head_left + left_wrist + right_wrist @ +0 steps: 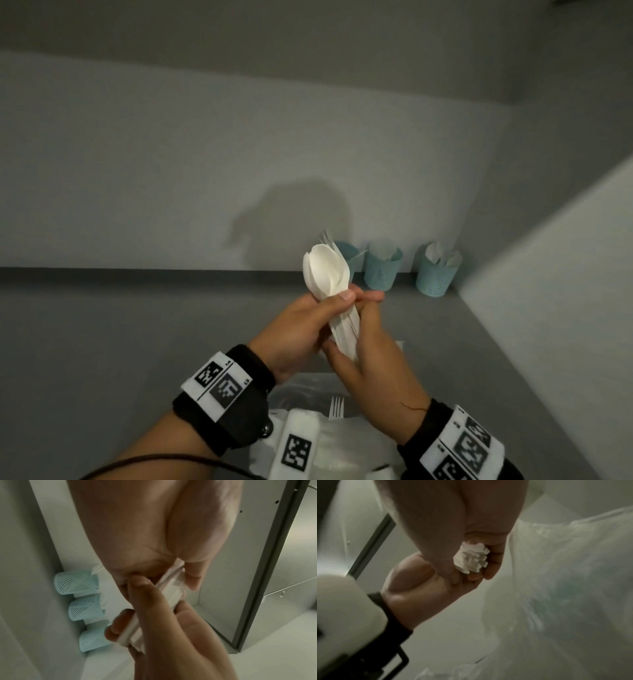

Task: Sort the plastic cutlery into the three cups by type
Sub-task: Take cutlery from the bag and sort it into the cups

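Observation:
Both hands hold one bundle of white plastic cutlery (pixel 327 274) upright above the grey shelf. Spoon bowls face me and fork tines show behind them. My left hand (pixel 322 315) grips the handles from the left, thumb across the front. My right hand (pixel 364 329) wraps the handles from the right, lower down. The left wrist view shows the handles (pixel 171 588) between both sets of fingers. Their ends (pixel 471 559) show in the right wrist view. Three light blue mesh cups (pixel 382 270) (pixel 438 274) (pixel 347 255) stand in the back right corner, each with white cutlery; the leftmost is partly hidden.
Under my wrists lies a clear plastic bag (pixel 308 387) with a white fork (pixel 336 407) on it. A grey side wall (pixel 548 308) closes the shelf on the right and a back wall stands behind the cups. Black wrist bands with printed markers sit on both arms.

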Demonstrator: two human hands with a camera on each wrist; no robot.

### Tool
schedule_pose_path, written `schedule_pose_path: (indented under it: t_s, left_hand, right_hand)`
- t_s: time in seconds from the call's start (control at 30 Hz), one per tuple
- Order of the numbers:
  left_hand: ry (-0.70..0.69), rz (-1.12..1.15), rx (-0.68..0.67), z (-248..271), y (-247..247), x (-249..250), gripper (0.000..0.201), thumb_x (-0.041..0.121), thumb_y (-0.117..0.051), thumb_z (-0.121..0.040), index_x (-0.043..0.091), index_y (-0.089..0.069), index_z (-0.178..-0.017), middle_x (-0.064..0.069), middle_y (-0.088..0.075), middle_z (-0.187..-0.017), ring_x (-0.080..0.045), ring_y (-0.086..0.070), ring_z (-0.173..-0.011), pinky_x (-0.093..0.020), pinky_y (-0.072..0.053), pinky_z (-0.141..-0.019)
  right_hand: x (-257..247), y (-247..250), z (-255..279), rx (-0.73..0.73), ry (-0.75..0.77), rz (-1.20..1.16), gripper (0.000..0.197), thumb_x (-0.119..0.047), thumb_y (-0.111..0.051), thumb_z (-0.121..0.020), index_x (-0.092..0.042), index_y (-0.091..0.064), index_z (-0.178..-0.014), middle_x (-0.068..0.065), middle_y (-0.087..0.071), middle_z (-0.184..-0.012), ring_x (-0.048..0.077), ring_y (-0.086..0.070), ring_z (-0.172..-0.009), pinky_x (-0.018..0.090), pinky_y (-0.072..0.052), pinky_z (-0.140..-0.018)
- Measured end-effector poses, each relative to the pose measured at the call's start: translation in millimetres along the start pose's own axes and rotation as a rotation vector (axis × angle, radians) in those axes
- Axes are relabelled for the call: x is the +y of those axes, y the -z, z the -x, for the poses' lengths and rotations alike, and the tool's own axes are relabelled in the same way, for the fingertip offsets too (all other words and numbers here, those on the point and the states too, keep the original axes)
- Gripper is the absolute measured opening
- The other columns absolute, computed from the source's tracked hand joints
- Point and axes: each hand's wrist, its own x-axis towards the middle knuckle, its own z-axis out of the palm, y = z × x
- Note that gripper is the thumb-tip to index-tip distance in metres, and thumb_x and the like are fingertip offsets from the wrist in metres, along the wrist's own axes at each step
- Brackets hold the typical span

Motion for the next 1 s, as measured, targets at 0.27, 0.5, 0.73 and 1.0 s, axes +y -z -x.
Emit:
schedule_pose_path:
  t_s: [0.27,0.5,0.73,1.0]
  left_hand:
    - [-0.049,0.128,-0.088,-23,0,1,0.035,0.014,-0.04,-0.086,0.019,-0.075,-0.088,-0.008,-0.07,-0.113,-0.028,-0.061,-0.098,-0.049,-0.041,-0.095]
    - [-0.014,0.249,0.081,-46,6,-7,0.03,0.012,-0.045,-0.09,0.013,-0.073,-0.078,-0.011,-0.071,-0.088,-0.027,-0.063,-0.095,-0.041,-0.052,-0.087]
    - [0.047,0.1,0.139,-59,8,-9,0.028,0.011,-0.041,-0.096,-0.002,-0.064,-0.106,-0.02,-0.069,-0.102,-0.029,-0.065,-0.096,-0.039,-0.051,-0.094]
    - [0.048,0.11,0.073,-68,13,-23,0.024,0.017,-0.056,-0.088,-0.002,-0.062,-0.102,-0.014,-0.062,-0.083,-0.019,-0.062,-0.071,-0.029,-0.056,-0.067]
  right_hand:
    - [9,41,-11,-0.153,0.046,-0.204,0.036,-0.02,-0.052,-0.094,-0.029,-0.044,-0.129,-0.018,-0.062,-0.109,-0.001,-0.061,-0.1,0.012,-0.048,-0.081]
    - [29,47,-36,-0.031,-0.047,-0.1,0.025,-0.032,-0.052,-0.093,-0.028,-0.07,-0.076,0.002,-0.068,-0.069,0.014,-0.062,-0.063,0.031,-0.051,-0.064]
    - [41,47,-58,0.11,-0.145,0.039,0.006,-0.031,-0.068,-0.081,-0.026,-0.067,-0.077,-0.007,-0.059,-0.077,0.003,-0.052,-0.062,0.008,-0.04,-0.057]
    - [42,62,-83,0.028,-0.135,-0.203,0.012,-0.019,-0.066,-0.085,-0.007,-0.067,-0.087,0.011,-0.068,-0.07,0.006,-0.058,-0.056,0.016,-0.045,-0.057]
